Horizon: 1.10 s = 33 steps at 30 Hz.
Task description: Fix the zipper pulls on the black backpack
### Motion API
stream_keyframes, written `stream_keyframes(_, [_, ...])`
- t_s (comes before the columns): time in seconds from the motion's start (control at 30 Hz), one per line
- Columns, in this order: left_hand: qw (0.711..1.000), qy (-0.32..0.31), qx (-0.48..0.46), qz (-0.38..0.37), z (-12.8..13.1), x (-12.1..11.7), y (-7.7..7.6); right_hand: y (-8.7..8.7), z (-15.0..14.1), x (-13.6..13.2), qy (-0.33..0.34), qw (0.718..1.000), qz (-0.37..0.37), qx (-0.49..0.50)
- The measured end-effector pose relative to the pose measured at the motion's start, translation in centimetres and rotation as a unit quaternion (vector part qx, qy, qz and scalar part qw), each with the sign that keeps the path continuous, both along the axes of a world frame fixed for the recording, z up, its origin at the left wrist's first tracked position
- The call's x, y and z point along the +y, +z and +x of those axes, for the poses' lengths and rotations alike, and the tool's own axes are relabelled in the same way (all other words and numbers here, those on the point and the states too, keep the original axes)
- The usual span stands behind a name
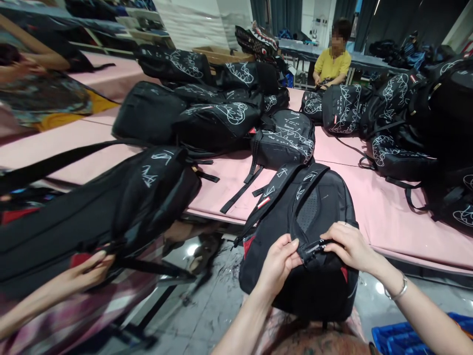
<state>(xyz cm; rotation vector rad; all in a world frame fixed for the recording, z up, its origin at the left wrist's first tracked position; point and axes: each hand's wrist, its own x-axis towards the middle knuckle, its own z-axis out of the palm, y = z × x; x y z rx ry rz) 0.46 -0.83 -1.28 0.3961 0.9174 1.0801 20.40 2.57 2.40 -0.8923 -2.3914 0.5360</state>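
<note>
A black backpack (pixel 314 217) with white scribble print and red tabs leans against the pink table's front edge, its back panel and straps facing me. My left hand (pixel 277 264) pinches the fabric just left of the zipper near the bag's bottom end. My right hand (pixel 349 244), a silver bracelet on its wrist, grips the zipper pull area (pixel 314 246) from the right. Both hands are closed on the bag.
Several more black printed backpacks are piled across the pink table (pixel 388 217). At the left another person's hand (pixel 86 273) holds a black backpack (pixel 140 202). A person in a yellow shirt (pixel 332 64) sits at the far side. A blue crate (pixel 406 337) stands at bottom right.
</note>
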Motion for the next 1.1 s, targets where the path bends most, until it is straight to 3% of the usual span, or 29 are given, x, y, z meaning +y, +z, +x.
stream_keyframes(0.17, [1.0, -0.006, -0.002, 0.001, 0.1, 0.0, 0.1, 0.1, 0.6, 0.4, 0.025, 0.999, 0.008, -0.039])
stream_keyframes(0.37, [1.0, -0.011, -0.017, 0.0, 0.1, 0.1, 0.2, 0.2, -0.6, 0.7, 0.081, 0.995, -0.049, -0.024])
stream_keyframes(0.53, [1.0, -0.005, -0.015, 0.0, 0.0, 0.1, 0.3, 0.3, -1.1, 0.4, 0.033, 0.992, -0.105, 0.066])
stream_keyframes(0.77, [1.0, -0.01, -0.005, 0.0, -0.2, 0.1, 0.2, 0.6, 0.0, 0.8, 0.008, 0.999, -0.037, -0.017])
stream_keyframes(1.1, [1.0, -0.016, -0.021, 0.0, -0.3, 0.2, 0.1, 0.8, -0.6, 0.6, 0.042, 0.997, -0.037, -0.056])
